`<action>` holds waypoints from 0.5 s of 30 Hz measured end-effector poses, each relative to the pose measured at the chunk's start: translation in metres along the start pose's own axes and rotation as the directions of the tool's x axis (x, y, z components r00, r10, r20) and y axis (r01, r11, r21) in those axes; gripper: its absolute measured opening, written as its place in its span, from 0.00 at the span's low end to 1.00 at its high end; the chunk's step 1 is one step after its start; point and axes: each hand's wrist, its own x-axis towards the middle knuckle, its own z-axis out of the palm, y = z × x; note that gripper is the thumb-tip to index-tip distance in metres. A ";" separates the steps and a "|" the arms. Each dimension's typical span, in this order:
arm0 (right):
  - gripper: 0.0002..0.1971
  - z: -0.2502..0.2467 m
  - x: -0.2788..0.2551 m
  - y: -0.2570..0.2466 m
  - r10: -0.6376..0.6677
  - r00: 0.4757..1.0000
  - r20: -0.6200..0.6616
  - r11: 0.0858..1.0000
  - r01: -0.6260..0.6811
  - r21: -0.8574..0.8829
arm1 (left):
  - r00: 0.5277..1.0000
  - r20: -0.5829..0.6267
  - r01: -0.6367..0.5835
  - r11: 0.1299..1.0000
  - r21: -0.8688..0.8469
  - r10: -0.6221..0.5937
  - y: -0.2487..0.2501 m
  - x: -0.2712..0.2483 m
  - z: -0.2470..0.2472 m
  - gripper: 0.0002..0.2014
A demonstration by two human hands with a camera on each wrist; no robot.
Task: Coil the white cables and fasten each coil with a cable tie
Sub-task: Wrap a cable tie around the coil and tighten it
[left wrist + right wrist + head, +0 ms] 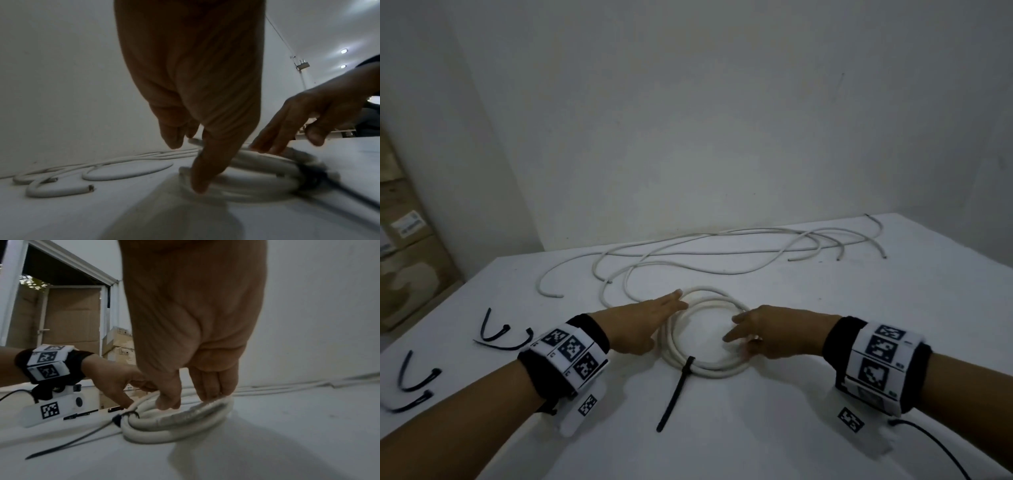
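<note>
Lying nearest on the white table [791, 428]: the loose black tail of a cable tie [677, 390], running up to where it is wrapping the near side of the coiled white cable [705, 368].

Resting flat on the table between both hands, that coil of several turns.

Touching the coil's left edge, the left hand [645, 323], fingers straight and stretched forward along the ring, thumb [197, 170] pressing down on the near-left turns; gripping nothing.

Touching the coil's right side, the right hand [767, 330], fingers extended and relaxed, fingertips [209, 394] sitting on top of the turns, thumb hanging inside the ring; not closing round the cable as far as the wrist view is showing.

Wearing black bands with white marker blocks [571, 353] on both wrists.

Lying well off to the left, spare black cable ties [496, 334], some bent into hooks, with more [416, 383] near the left edge.

Sprawling farther back, the uncoiled white cables [722, 255], looping loosely across the table up to the wall, cut ends showing at both sides.

Standing beyond the table's left corner, stacked cardboard boxes [407, 240].
</note>
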 end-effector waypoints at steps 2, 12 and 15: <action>0.20 0.004 0.002 0.001 0.011 0.999 -0.031 0.999 -0.010 0.034 | 0.998 0.036 0.059 0.997 -0.053 -0.058 0.000 -0.003 -0.001 0.38; 0.34 -0.012 -0.006 -0.005 0.275 0.960 0.047 0.944 -0.279 0.177 | 0.958 -0.191 0.167 0.959 -0.231 -0.213 0.014 0.024 -0.005 0.23; 0.31 -0.007 0.001 -0.004 0.308 0.949 0.070 0.914 -0.315 0.256 | 0.946 -0.203 0.219 0.959 -0.179 -0.254 0.019 0.038 -0.003 0.23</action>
